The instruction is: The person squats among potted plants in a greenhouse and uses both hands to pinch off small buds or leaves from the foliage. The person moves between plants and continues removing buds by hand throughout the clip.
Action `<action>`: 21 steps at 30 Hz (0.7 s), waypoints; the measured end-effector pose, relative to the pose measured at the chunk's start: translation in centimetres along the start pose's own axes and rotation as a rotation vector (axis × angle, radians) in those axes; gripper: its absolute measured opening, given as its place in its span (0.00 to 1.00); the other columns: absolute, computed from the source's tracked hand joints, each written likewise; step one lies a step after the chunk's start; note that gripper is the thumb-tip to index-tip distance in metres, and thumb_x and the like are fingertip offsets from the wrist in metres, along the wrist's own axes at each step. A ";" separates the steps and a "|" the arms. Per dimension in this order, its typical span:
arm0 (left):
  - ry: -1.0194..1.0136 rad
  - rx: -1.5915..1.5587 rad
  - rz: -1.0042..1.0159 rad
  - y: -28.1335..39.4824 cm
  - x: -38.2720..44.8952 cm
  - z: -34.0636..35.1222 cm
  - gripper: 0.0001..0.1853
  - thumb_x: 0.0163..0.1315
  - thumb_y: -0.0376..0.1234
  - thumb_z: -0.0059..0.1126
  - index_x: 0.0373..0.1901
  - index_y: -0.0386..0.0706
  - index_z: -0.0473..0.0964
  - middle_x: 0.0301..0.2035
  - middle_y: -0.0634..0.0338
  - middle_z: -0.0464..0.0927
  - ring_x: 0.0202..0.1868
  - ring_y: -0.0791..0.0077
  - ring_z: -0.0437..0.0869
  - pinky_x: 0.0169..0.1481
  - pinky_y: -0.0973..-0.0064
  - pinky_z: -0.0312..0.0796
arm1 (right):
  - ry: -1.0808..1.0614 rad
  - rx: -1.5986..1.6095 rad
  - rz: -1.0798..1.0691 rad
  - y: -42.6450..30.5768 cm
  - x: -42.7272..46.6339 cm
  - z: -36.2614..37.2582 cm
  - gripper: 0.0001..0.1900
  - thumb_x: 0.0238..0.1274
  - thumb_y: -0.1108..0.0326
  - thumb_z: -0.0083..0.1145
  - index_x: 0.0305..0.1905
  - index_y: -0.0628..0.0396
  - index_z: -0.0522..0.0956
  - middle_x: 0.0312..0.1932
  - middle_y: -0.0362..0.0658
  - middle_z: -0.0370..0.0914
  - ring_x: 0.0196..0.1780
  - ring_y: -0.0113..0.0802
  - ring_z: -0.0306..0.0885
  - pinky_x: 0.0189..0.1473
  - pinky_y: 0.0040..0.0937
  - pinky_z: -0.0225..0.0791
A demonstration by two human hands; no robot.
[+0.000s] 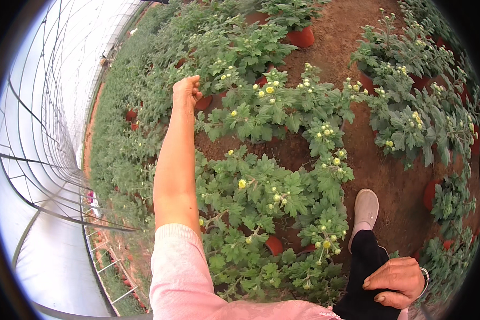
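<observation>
My left hand (187,91) reaches out over the leafy potted plants at the upper centre, its fingers curled in. Whether anything sits between those fingers is hidden. My right hand (398,282), with a metal bracelet at the wrist, hangs by my black trouser leg at the lower right; thumb and fingers are apart and nothing shows between them. Before me spread chrysanthemum plants (260,184) with lobed green leaves, small green-yellow buds and a few yellow opening blooms (269,90). They grow in red-brown pots (274,245), mostly hidden by leaves.
A reddish dirt path (368,168) runs between the plant rows, with my foot in a light shoe (366,206) on it. More potted plants (416,116) stand to the right. At left, a plastic greenhouse wall (60,252) curves over metal hoops.
</observation>
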State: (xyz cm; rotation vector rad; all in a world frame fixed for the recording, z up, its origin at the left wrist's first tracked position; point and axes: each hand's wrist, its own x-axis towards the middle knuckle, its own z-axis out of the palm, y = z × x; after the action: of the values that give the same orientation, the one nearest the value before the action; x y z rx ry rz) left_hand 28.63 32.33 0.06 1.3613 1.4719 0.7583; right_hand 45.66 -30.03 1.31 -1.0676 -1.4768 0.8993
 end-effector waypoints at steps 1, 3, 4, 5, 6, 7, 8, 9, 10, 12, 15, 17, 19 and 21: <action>0.088 0.191 0.048 0.0 0.1 -0.3 0.08 0.53 0.30 0.62 0.32 0.36 0.78 0.24 0.59 0.77 0.22 0.75 0.74 0.27 0.72 0.71 | 0.012 0.003 -0.005 0.0 0.0 0.0 0.09 0.53 0.68 0.62 0.35 0.63 0.82 0.30 0.44 0.83 0.33 0.35 0.84 0.33 0.26 0.75; 0.178 0.483 0.363 -0.5 -0.3 -0.1 0.15 0.50 0.33 0.64 0.39 0.37 0.79 0.31 0.56 0.79 0.32 0.70 0.79 0.39 0.69 0.74 | -0.006 -0.003 -0.018 0.1 0.0 0.0 0.09 0.54 0.68 0.62 0.35 0.64 0.82 0.30 0.44 0.83 0.33 0.35 0.84 0.33 0.26 0.75; 0.193 0.644 0.441 -0.5 -0.6 0.2 0.18 0.49 0.34 0.65 0.42 0.38 0.79 0.35 0.54 0.79 0.36 0.68 0.80 0.44 0.69 0.73 | -0.014 -0.006 -0.023 0.1 0.0 -0.1 0.09 0.54 0.68 0.62 0.35 0.64 0.82 0.29 0.44 0.83 0.33 0.35 0.84 0.33 0.26 0.75; 0.111 0.659 0.550 -0.6 -1.1 0.5 0.21 0.47 0.35 0.66 0.45 0.39 0.79 0.39 0.53 0.79 0.41 0.65 0.81 0.49 0.69 0.73 | -0.008 -0.005 -0.027 0.1 0.0 -0.1 0.09 0.53 0.68 0.62 0.35 0.64 0.82 0.29 0.44 0.83 0.33 0.35 0.84 0.32 0.26 0.75; -0.004 0.691 0.578 -0.6 -1.7 1.0 0.24 0.46 0.36 0.66 0.48 0.40 0.79 0.42 0.52 0.78 0.44 0.64 0.81 0.53 0.70 0.71 | -0.002 -0.004 -0.029 0.1 0.0 0.0 0.09 0.53 0.68 0.62 0.35 0.64 0.82 0.29 0.44 0.83 0.33 0.35 0.84 0.32 0.26 0.75; -0.118 0.721 0.602 -0.6 -2.3 1.6 0.27 0.44 0.37 0.67 0.51 0.42 0.78 0.46 0.51 0.78 0.48 0.62 0.81 0.58 0.71 0.69 | 0.002 -0.004 -0.029 0.2 0.0 0.0 0.09 0.53 0.67 0.62 0.35 0.64 0.82 0.29 0.44 0.83 0.33 0.35 0.84 0.32 0.26 0.75; -0.134 0.790 0.735 -0.7 -2.9 2.1 0.25 0.44 0.37 0.67 0.49 0.46 0.80 0.48 0.52 0.76 0.47 0.61 0.80 0.56 0.69 0.70 | 0.003 -0.005 -0.025 0.2 -0.1 0.0 0.10 0.53 0.67 0.62 0.35 0.64 0.82 0.29 0.44 0.83 0.33 0.35 0.84 0.32 0.26 0.75; -0.124 0.859 0.743 -0.8 -3.4 2.5 0.24 0.44 0.37 0.67 0.48 0.46 0.80 0.48 0.52 0.76 0.48 0.61 0.80 0.57 0.69 0.70 | 0.003 -0.006 -0.021 0.2 -0.1 0.0 0.10 0.53 0.67 0.62 0.35 0.63 0.82 0.29 0.44 0.83 0.33 0.35 0.84 0.32 0.26 0.75; -0.121 0.909 0.788 -0.8 -3.8 3.0 0.23 0.45 0.38 0.67 0.47 0.46 0.80 0.49 0.53 0.75 0.49 0.61 0.79 0.57 0.68 0.70 | 0.004 -0.006 -0.016 0.2 -0.1 0.0 0.10 0.53 0.67 0.62 0.35 0.63 0.82 0.29 0.44 0.83 0.33 0.35 0.84 0.32 0.26 0.75; -0.126 1.010 0.846 -0.9 -4.2 3.8 0.20 0.46 0.38 0.67 0.44 0.47 0.80 0.49 0.54 0.75 0.52 0.60 0.77 0.56 0.66 0.70 | -0.001 -0.012 -0.021 0.3 -0.2 0.0 0.10 0.53 0.66 0.62 0.35 0.63 0.82 0.29 0.44 0.83 0.33 0.36 0.84 0.32 0.25 0.75; -0.067 1.081 0.885 -1.0 -4.4 4.4 0.21 0.46 0.38 0.68 0.44 0.44 0.80 0.46 0.54 0.76 0.46 0.65 0.82 0.50 0.69 0.73 | 0.002 -0.012 -0.022 0.3 -0.2 -0.1 0.10 0.53 0.66 0.62 0.34 0.63 0.83 0.29 0.44 0.83 0.32 0.36 0.84 0.31 0.25 0.74; -0.037 1.084 1.007 -1.3 -4.6 4.7 0.17 0.48 0.37 0.66 0.41 0.45 0.80 0.46 0.56 0.76 0.44 0.63 0.81 0.49 0.68 0.72 | 0.004 -0.009 -0.018 0.3 -0.2 -0.1 0.10 0.53 0.66 0.62 0.35 0.64 0.83 0.29 0.44 0.83 0.32 0.36 0.84 0.31 0.25 0.74; -0.032 1.087 1.097 -1.4 -4.9 4.8 0.15 0.49 0.36 0.65 0.40 0.45 0.80 0.45 0.57 0.76 0.44 0.61 0.81 0.49 0.67 0.72 | 0.009 -0.008 -0.014 0.3 -0.1 -0.2 0.10 0.53 0.66 0.62 0.35 0.63 0.83 0.29 0.44 0.83 0.32 0.36 0.84 0.31 0.26 0.74; -0.061 1.136 1.120 -1.2 -5.1 4.9 0.13 0.50 0.35 0.65 0.39 0.46 0.79 0.45 0.58 0.76 0.46 0.60 0.80 0.49 0.66 0.72 | 0.017 0.000 -0.011 0.3 -0.2 -0.1 0.10 0.53 0.66 0.62 0.35 0.64 0.83 0.28 0.44 0.83 0.32 0.36 0.84 0.31 0.26 0.74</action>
State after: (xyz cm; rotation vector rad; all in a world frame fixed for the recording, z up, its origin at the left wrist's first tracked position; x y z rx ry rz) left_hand 32.30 26.39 -1.58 3.1495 0.9536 0.4489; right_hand 45.82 -30.07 0.98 -1.0642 -1.4669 0.8802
